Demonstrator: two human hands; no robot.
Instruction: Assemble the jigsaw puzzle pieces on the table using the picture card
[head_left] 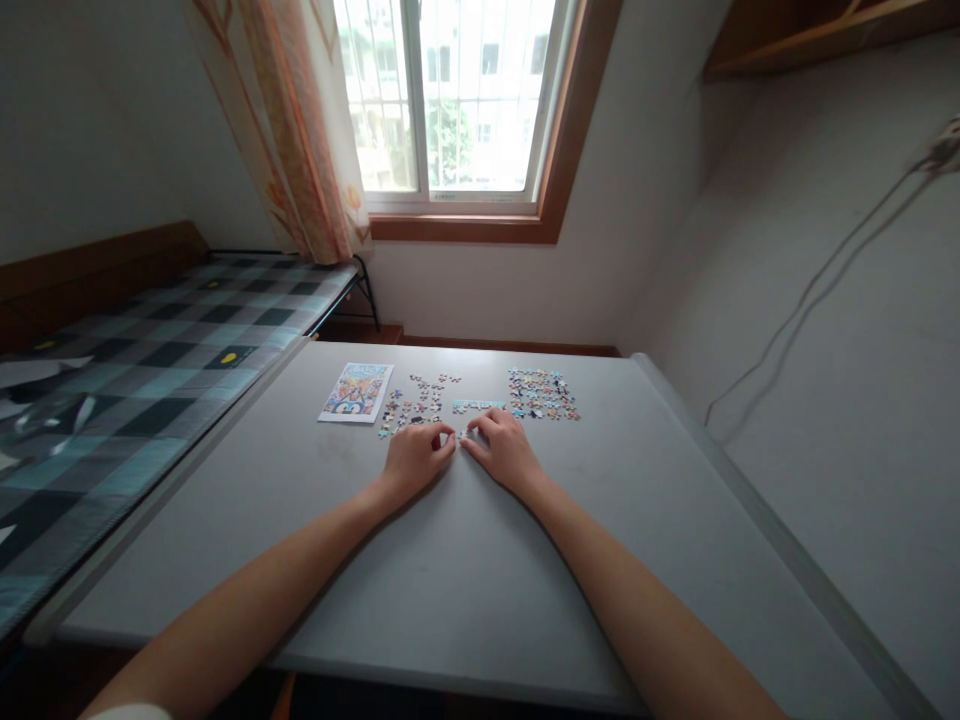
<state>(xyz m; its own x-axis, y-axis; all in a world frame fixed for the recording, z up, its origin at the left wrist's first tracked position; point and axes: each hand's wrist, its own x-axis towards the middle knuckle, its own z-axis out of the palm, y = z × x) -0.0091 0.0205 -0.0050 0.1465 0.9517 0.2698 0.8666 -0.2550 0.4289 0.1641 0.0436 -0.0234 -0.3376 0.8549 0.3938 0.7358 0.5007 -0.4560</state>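
My left hand [420,452] rests on the grey-white table with its fingers curled and thumb and forefinger pressed together. Whatever lies between those fingertips is too small to make out. Facing it, my right hand [504,450] has thumb and fingers closed around a small jigsaw puzzle piece [463,434]. Just beyond the fingers lies a joined strip of puzzle pieces [478,406], pale blue along its far edge. Loose puzzle pieces [426,392] are spread beyond my left hand. A squarish group of puzzle pieces [541,392] lies beyond my right hand.
A colourful printed picture sheet [357,392] lies on the table [360,600], left of the pieces. Along the left stands a bed [150,400] with a checked cover. A window [457,100] with a curtain [300,130] is ahead; a cable [802,300] hangs on the right wall.
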